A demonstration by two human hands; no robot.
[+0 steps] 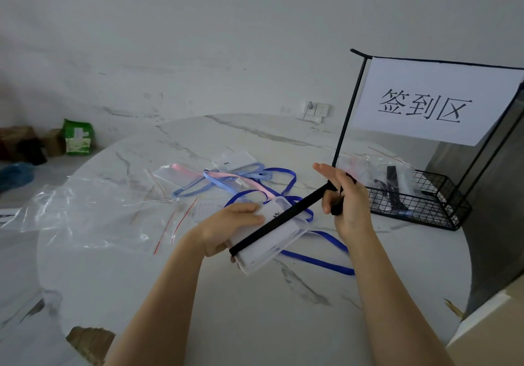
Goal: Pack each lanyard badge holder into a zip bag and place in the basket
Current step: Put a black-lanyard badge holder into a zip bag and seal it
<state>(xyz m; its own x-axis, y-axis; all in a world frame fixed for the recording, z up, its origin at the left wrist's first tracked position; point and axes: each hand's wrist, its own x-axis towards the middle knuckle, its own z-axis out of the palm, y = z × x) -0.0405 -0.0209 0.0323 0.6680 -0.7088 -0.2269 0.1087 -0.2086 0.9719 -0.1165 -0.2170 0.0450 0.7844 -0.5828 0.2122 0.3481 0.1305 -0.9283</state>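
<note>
My left hand (226,228) grips a clear badge holder (272,240) just above the table, near its middle. A black lanyard (283,216) runs taut across the holder up to my right hand (344,198), which is closed on the strap's bunched end. Several more badge holders with dark blue (312,256), light blue (195,185) and pink (249,182) lanyards lie tangled behind. Clear zip bags (93,215) with red seal lines lie at the left. The black wire basket (419,209) at the right holds bagged lanyards (391,172).
The round marble table (241,303) ends in a curved edge at left and front. A black frame with a white paper sign (431,101) rises from the basket. Green packet (77,137) and boxes sit on the floor far left. A cardboard box corner (493,337) is at lower right.
</note>
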